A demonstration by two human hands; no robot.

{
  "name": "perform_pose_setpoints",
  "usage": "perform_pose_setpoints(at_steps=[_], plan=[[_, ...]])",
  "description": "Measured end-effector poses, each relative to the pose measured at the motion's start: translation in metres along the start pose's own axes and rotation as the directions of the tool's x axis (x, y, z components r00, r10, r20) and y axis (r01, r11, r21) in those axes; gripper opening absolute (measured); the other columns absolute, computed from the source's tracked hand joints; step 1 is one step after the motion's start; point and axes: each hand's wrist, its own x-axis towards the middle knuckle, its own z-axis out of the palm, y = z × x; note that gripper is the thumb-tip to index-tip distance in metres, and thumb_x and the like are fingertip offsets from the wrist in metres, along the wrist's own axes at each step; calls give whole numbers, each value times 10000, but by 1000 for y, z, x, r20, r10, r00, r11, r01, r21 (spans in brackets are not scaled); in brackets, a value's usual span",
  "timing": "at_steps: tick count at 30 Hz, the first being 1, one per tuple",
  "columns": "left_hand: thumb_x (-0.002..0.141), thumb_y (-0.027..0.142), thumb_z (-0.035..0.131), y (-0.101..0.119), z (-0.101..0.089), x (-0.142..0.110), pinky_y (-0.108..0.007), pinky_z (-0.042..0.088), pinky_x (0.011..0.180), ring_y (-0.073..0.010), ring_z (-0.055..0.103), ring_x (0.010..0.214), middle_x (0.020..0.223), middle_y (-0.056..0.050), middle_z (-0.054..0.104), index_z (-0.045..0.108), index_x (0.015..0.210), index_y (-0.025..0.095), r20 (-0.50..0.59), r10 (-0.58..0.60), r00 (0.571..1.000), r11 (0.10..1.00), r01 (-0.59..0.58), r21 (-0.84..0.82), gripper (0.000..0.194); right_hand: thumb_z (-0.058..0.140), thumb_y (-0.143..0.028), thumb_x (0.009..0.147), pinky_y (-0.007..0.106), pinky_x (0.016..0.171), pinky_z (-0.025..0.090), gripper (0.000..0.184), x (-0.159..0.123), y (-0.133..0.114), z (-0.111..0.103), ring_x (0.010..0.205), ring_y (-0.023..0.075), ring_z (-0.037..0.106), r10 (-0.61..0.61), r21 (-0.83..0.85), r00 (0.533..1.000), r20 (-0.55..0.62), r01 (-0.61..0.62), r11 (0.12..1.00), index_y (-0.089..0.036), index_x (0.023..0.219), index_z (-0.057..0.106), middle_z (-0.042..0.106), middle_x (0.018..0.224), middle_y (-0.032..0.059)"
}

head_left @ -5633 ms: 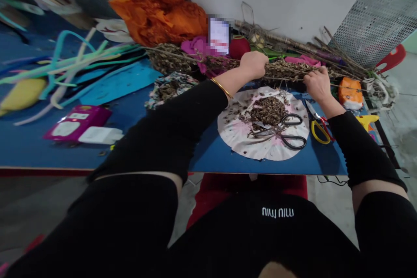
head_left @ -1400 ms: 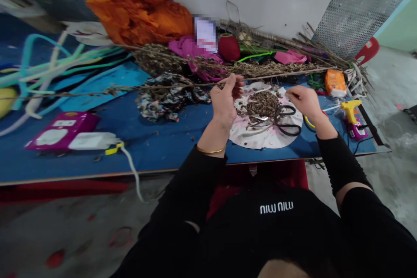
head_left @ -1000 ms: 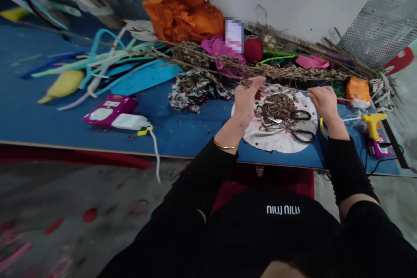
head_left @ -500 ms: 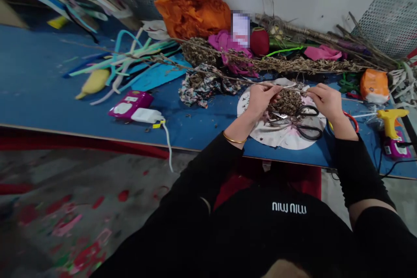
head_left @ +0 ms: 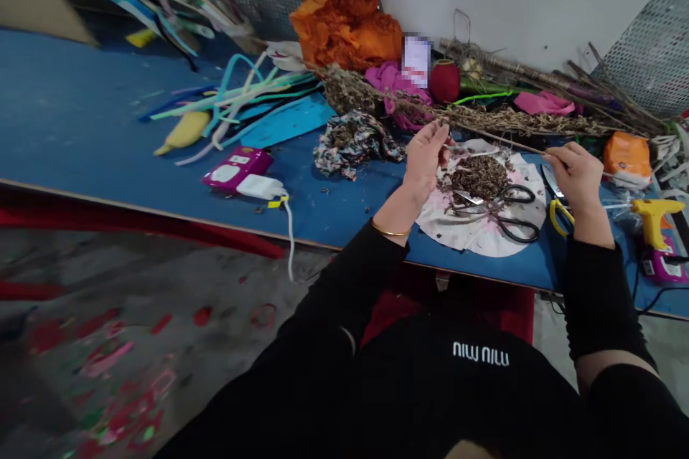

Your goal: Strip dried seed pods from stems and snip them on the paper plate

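Note:
A long thin dried stem [head_left: 500, 140] runs across the table above a round white paper [head_left: 487, 235]. My left hand [head_left: 426, 158] has its fingers pinched round the stem near the paper's left rim. My right hand [head_left: 571, 172] is closed on the stem's other end, at the paper's right. On the paper lie a heap of dried bits [head_left: 479, 176] and black scissors [head_left: 503, 209]. A gold bangle sits on my left wrist.
Blue table [head_left: 108, 129]. Dried branches [head_left: 517, 118] and orange cloth [head_left: 347, 18] lie along the wall. Yellow-handled scissors [head_left: 557, 211], a yellow glue gun [head_left: 654, 215] and an orange packet [head_left: 623, 155] are at right. A patterned cloth [head_left: 355, 143], a magenta box [head_left: 237, 168] and foam strips [head_left: 237, 97] lie left.
I drew one long stem out of the branch pile towards me. My right hand has slid rightwards along it, off the paper, while my left hand stays pinched on it. The view has shifted left.

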Motion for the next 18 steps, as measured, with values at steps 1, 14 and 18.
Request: perform_pose_setpoints(at_steps=[1, 14, 18], plan=[[1039, 299, 712, 0, -1, 2, -189, 305, 428, -38, 468, 460, 698, 60, 615, 698, 1027, 213, 5, 24, 1000, 1000, -24, 4, 89, 597, -448, 1031, 324, 687, 464, 319, 0, 1, 0, 825, 216, 703, -12, -2, 1000, 12, 12, 1000, -238, 1021, 837, 745, 903, 65], [1038, 238, 643, -14, 4, -7, -210, 373, 490, -83, 491, 458, 547, 52, 535, 629, 722, 191, 133, 171, 976, 913, -208, 350, 319, 525, -421, 1069, 310, 697, 457, 333, -2, -27, 8, 893, 214, 718, -104, 8, 983, 150, 104, 995, -254, 1105, 811, 765, 981, 67], [1028, 225, 617, -17, 3, -13, -235, 428, 574, -111, 542, 510, 566, 44, 565, 678, 767, 194, 305, 247, 920, 808, -369, 460, 270, 530, -421, 1058, 326, 707, 451, 339, 0, -14, 4, 864, 214, 693, -29, -50, 998, 56, 31, 998, -249, 1075, 823, 733, 970, 74]])
